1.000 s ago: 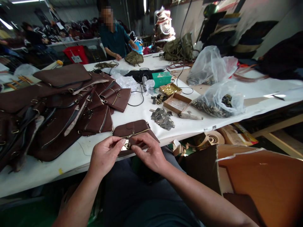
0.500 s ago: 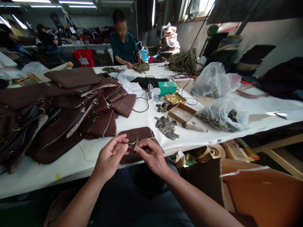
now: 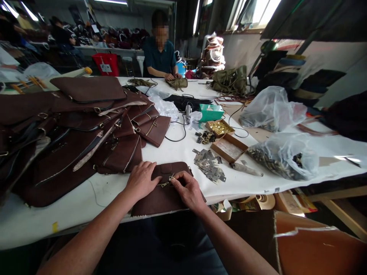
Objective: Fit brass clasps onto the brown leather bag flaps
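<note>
A dark brown leather piece (image 3: 160,198) with a zipper and a small tab lies at the table's front edge. My left hand (image 3: 143,179) rests flat on its left part, thumb apart from the fingers. Above the zipper, my right hand (image 3: 185,187) pinches a small metallic piece (image 3: 172,177) between thumb and forefinger. A brass zipper pull (image 3: 164,185) lies just left of those fingertips.
Brown leather bags (image 3: 71,133) are heaped at left. Metal plates (image 3: 209,166), an open box (image 3: 229,148), a box of gold pieces (image 3: 219,128) and plastic bags (image 3: 286,156) stand at right. A person (image 3: 159,57) handles an olive item across the table.
My left hand has gone from raised, curled fingers down onto the leather. My right hand has shifted slightly right and down, still pinching. The view has moved a little.
</note>
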`<state>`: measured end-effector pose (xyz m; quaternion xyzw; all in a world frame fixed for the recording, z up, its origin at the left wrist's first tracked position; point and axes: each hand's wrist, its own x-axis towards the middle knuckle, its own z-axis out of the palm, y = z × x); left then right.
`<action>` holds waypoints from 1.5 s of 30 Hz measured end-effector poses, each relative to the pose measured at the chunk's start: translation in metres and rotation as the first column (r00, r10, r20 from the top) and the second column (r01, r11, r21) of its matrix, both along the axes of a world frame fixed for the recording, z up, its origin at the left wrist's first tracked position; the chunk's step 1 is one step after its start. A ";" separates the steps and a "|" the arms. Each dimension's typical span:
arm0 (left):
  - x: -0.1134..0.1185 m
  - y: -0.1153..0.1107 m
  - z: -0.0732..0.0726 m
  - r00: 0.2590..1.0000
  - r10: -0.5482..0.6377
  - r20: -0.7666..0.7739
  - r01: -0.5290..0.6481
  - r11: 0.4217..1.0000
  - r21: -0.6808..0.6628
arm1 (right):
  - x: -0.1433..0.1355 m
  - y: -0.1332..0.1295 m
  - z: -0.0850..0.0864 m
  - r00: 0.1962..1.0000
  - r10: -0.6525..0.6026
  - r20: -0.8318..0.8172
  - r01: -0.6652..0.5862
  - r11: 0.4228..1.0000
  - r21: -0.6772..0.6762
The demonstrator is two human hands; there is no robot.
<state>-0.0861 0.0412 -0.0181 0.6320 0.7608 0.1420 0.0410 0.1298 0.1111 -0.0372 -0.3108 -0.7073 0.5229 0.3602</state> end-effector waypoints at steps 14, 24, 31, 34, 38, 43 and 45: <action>0.002 0.013 0.015 0.994 -0.040 -0.098 0.037 0.999 -0.036 | -0.001 -0.001 -0.002 1.000 -0.019 0.001 0.019 1.000 -0.013; 0.004 0.028 0.012 0.991 -0.099 -0.088 0.084 0.983 -0.161 | 0.001 -0.001 0.001 1.000 -0.027 -0.002 0.027 1.000 0.007; 0.009 0.026 0.020 0.998 -0.055 0.022 0.057 0.991 -0.118 | 0.003 0.000 -0.001 0.999 -0.005 -0.039 0.004 1.000 -0.025; 0.001 0.026 0.027 0.976 -0.015 0.215 0.053 0.984 -0.171 | 0.004 0.000 -0.001 0.997 0.000 -0.076 -0.004 0.999 -0.046; -0.013 0.026 0.042 0.916 -0.064 0.396 0.183 0.945 -0.271 | 0.005 -0.002 -0.001 0.989 0.048 -0.141 -0.059 0.996 -0.073; -0.015 0.020 0.061 0.714 0.066 0.697 0.274 0.890 -0.364 | 0.009 -0.007 0.005 0.975 0.090 -0.204 -0.113 0.988 -0.104; -0.010 0.015 0.070 0.700 0.075 0.710 0.275 0.890 -0.365 | 0.012 -0.011 0.011 0.969 0.107 -0.225 -0.134 0.985 -0.107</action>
